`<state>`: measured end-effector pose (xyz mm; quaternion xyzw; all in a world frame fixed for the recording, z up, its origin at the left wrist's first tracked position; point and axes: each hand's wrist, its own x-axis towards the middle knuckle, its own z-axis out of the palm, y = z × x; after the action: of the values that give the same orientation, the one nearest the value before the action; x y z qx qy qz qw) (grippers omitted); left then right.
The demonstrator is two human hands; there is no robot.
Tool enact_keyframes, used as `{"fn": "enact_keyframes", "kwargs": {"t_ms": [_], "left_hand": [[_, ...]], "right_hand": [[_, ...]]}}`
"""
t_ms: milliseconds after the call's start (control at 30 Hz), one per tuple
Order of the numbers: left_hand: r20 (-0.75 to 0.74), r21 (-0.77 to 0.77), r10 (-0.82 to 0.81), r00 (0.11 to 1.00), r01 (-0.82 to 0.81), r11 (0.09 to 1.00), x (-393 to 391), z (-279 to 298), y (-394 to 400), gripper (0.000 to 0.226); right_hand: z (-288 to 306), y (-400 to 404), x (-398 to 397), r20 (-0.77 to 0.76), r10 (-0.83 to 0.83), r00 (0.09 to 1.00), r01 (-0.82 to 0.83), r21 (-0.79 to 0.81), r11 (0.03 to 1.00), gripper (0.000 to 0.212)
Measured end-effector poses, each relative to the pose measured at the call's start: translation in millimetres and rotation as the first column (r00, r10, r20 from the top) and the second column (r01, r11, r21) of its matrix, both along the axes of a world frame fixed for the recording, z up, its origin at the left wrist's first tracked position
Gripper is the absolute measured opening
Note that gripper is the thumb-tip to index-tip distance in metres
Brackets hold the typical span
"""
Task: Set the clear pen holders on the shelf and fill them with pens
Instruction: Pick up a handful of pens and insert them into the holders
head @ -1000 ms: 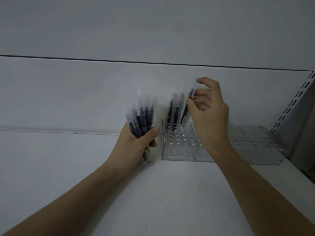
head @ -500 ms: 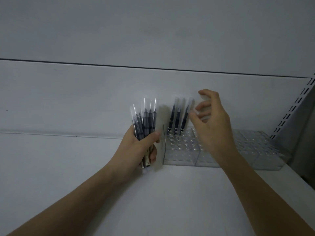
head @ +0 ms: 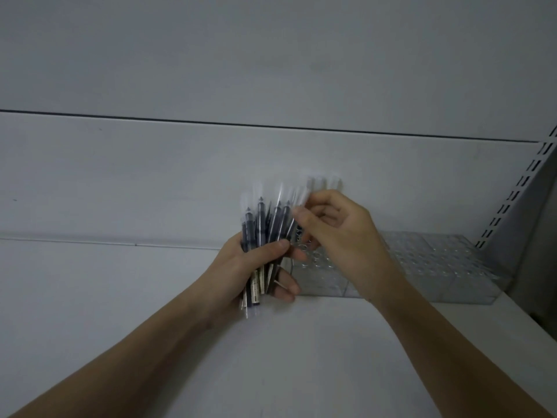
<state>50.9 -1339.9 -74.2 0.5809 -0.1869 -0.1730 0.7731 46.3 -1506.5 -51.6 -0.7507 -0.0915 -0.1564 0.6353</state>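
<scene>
My left hand (head: 256, 267) grips a bundle of dark pens with clear caps (head: 265, 224), held upright just left of the clear pen holders (head: 428, 267). Those holders stand in a row on the white shelf against the back wall, their tops full of round holes. My right hand (head: 334, 233) reaches across in front of the leftmost holder, and its thumb and fingers pinch the capped top of one pen in the bundle. Behind that hand the clear caps of the pens standing in the holder (head: 324, 182) stick up; their lower parts are hidden.
The white shelf surface (head: 120, 297) stretches left and toward me. A white back panel (head: 211, 176) rises behind it, and a slotted shelf upright (head: 518, 188) slants up at the right end of the holders.
My right hand has let go of the pen it put in the holder, moved left and taken hold of a pen in the bundle. The left hand brought the bundle slightly right.
</scene>
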Motion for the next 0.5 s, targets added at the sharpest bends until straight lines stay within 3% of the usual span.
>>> {"fn": "enact_keyframes", "kwargs": {"t_ms": [267, 500], "left_hand": [[0.001, 0.010, -0.002, 1.000, 0.002, 1.000, 1.6, -2.5, -1.4, 0.021], [0.011, 0.088, 0.064, 0.998, -0.065, 0.994, 2.7, -3.7, -2.3, 0.024]], "right_hand": [[3.3, 0.1, -5.0, -0.015, 0.013, 1.000, -0.012, 0.087, 0.996, 0.007], [11.6, -7.8, -3.9, 0.010, -0.109, 0.994, 0.106, 0.168, 0.980, 0.028]]}}
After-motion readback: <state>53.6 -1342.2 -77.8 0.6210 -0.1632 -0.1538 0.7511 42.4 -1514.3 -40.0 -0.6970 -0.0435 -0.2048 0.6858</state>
